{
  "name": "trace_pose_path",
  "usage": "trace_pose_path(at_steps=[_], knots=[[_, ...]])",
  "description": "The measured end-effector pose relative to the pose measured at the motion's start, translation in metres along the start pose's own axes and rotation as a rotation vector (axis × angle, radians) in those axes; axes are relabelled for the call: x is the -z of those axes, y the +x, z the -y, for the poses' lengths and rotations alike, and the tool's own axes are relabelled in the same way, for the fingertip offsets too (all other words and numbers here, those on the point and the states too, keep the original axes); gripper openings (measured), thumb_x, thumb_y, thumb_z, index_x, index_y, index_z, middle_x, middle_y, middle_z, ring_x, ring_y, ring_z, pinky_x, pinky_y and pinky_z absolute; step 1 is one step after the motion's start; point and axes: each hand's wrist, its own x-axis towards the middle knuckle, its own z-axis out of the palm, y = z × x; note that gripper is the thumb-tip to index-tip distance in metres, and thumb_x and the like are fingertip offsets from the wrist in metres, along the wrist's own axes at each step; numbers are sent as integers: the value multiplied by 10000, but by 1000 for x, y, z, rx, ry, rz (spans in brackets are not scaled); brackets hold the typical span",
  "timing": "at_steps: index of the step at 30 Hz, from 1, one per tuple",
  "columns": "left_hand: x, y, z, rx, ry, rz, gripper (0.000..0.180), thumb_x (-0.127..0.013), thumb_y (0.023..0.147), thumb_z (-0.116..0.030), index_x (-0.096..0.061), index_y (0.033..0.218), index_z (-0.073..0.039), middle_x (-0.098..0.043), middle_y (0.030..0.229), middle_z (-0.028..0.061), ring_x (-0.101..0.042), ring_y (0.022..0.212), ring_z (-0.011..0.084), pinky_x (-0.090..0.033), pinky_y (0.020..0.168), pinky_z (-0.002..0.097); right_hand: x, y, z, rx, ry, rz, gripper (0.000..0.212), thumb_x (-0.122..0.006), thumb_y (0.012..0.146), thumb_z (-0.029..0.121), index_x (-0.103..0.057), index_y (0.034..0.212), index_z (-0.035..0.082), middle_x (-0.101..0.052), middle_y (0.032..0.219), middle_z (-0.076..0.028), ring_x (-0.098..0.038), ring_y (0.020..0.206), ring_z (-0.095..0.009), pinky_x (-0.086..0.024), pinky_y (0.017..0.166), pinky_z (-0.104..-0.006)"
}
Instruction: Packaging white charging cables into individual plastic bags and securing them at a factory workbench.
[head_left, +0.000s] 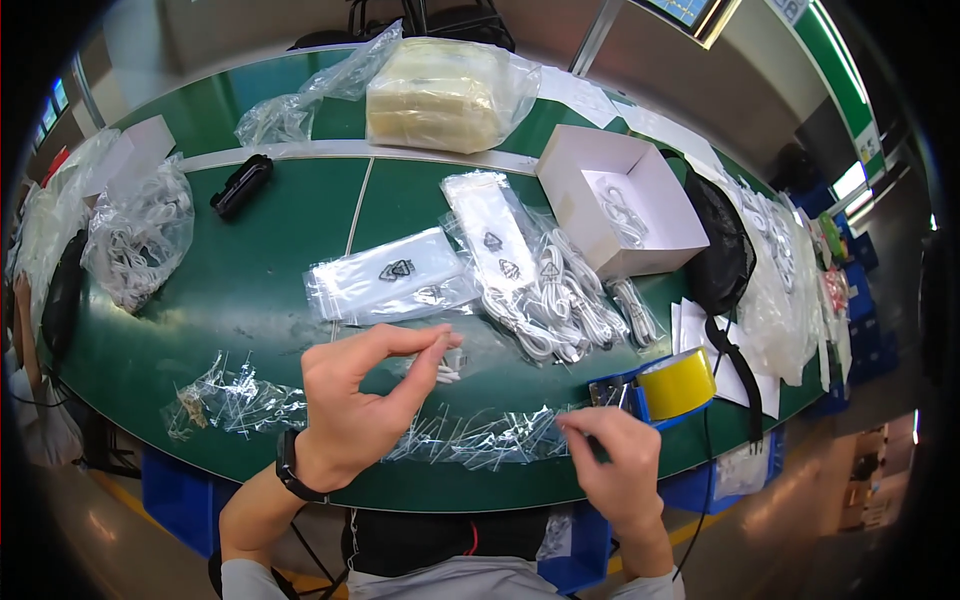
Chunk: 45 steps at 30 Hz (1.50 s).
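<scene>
My left hand [365,395], with a dark watch on its wrist, is raised over the near middle of the table. Its thumb and forefinger are pinched together; whatever they may hold is too small to make out. Just beyond it lie small white cable ends [445,370], partly hidden by the fingers. My right hand [618,462] pinches at the right end of a row of thin, shiny clear strips [485,440], and what is between its fingertips cannot be made out. A second heap of such strips [240,398] lies left of my left hand.
Coiled white cables in clear bags [565,300] lie beyond my hands, beside flat clear bags [390,275]. On the right are a blue tape dispenser with yellow tape [678,385], an open white box [640,200] and a black pouch [718,250]. A wrapped yellowish bundle [440,100] stands at the back.
</scene>
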Motion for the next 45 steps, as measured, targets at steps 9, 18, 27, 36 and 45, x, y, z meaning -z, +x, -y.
trace_pose_path(at_steps=[9,18,27,36,45], knots=[[-1,1,-3,6,12,17,70,-673,865,39,-725,912,42,-769,855,108,-730,759,136,-547,705,235,-13,-36,0,202,-284,107,185,-747,768,-10,-689,942,16,-728,923,-119,-722,885,-280,-560,886,-441],[0,2,-2,6,38,25,63,-677,865,30,-725,906,36,-768,846,104,-728,751,132,-545,700,234,-14,-46,4,154,-259,170,214,-787,759,57,-691,940,-7,-682,1150,-166,-711,934,-287,-545,933,-430],[0,2,-1,-6,41,22,56,-678,865,24,-725,896,32,-768,841,100,-726,744,127,-544,695,232,-11,-44,6,91,-208,221,269,-778,773,57,-672,1002,-36,-601,1301,-222,-698,998,-302,-539,944,-420],[1,2,-3,4,22,10,62,-680,861,33,-729,899,37,-769,843,102,-725,744,122,-544,684,229,-2,-40,9,-167,50,-28,362,-716,809,-34,-654,1166,-30,-607,1297,-218,-640,1125,-362,-521,938,-389],[2,3,-5,22,-2,30,64,-690,856,39,-739,897,36,-768,876,121,-737,784,149,-555,723,240,1,-15,22,-17,83,-171,382,-717,802,-25,-643,1176,-54,-629,1249,-209,-646,1102,-345,-504,959,-392]])
